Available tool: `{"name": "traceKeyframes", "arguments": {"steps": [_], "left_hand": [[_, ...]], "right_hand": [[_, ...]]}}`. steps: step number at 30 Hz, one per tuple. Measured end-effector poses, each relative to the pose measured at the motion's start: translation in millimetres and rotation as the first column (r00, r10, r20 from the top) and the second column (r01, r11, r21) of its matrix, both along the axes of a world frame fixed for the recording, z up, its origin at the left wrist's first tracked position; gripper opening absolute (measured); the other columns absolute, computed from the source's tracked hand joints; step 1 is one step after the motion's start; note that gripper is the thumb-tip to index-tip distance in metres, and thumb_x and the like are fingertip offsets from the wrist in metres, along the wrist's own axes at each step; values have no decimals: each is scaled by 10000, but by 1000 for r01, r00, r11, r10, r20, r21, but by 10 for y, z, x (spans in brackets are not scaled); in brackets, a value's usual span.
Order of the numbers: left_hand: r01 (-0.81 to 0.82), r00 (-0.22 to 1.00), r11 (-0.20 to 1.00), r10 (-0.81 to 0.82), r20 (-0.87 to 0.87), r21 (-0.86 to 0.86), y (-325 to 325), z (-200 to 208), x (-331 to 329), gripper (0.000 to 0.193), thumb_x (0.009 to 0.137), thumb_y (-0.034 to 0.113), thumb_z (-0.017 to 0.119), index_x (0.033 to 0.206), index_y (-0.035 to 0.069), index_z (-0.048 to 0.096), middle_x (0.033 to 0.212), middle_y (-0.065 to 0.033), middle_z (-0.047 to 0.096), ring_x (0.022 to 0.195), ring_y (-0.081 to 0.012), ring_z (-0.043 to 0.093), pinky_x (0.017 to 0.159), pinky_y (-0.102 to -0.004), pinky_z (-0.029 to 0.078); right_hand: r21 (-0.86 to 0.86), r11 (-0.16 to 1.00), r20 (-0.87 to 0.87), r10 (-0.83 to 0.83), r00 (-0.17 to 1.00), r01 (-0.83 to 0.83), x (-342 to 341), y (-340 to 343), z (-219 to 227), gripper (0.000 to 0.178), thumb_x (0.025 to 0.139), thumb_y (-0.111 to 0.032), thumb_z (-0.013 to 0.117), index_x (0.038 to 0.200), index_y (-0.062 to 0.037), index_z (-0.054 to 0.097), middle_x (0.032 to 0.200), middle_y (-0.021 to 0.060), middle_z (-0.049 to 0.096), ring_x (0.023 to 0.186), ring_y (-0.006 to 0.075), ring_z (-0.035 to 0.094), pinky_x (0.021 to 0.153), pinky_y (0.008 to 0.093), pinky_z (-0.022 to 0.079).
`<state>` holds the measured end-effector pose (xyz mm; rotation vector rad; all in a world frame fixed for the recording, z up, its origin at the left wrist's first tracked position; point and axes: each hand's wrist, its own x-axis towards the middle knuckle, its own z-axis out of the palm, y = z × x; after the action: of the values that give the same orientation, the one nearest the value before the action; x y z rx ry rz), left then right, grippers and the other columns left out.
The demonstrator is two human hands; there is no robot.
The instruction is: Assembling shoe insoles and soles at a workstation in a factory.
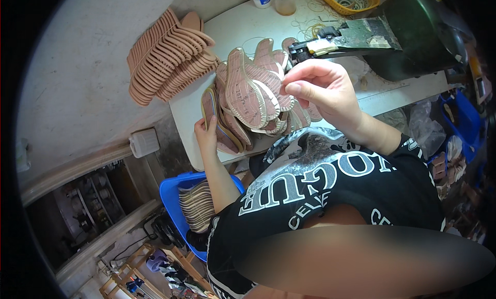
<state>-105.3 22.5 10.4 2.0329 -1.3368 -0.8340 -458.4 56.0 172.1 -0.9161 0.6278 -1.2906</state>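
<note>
Our left hand [207,136]: grips a blue-edged insole [225,139] at the left side of the pink insole pile [245,90].
Our right hand [330,90]: fingers curled into a pinch at the pile's right side; we cannot tell whether it holds anything.
Insole pile: we see it on the white surface [188,124].
Far right: green machine [416,33], yellow basket [356,11].

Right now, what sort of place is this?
Probably a small shoemaking workshop: a stack of pinkish soles, a pile of stitched-edge sole pieces on the white table, and a dark green machine whose arm reaches over it.
</note>
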Motion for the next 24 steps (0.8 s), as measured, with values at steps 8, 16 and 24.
{"name": "traceKeyframes", "arguments": {"steps": [8,16,24], "left_hand": [[-111,957,993,100,-271,-25,-56,40,87,558,734,227,791,1090,-83,495,980,-185,619,830,-202,611,748,-302,497],[224,974,975,-224,27,3,186,1419,-397,495,719,140,773,1111,-31,524,1043,-133,627,925,-205,599,848,-308,457],[272,754,851,-479,-450,-450,28,1793,-1510,576,854,107,646,1310,-11,313,1213,-137,496,1116,-207,502,980,-341,372]], "right_hand": [[-243,948,150,-174,973,207,6,60,-143,98,844,2,647,934,5,606,887,43,622,799,76,589,720,204,478],[-85,992,232,-68,970,90,-91,67,-151,117,853,-57,660,932,-19,582,871,31,606,773,62,563,687,197,457],[7,999,21,52,998,-52,118,32,-205,387,891,-263,639,1146,-11,495,995,38,559,909,83,529,793,245,451]]}}
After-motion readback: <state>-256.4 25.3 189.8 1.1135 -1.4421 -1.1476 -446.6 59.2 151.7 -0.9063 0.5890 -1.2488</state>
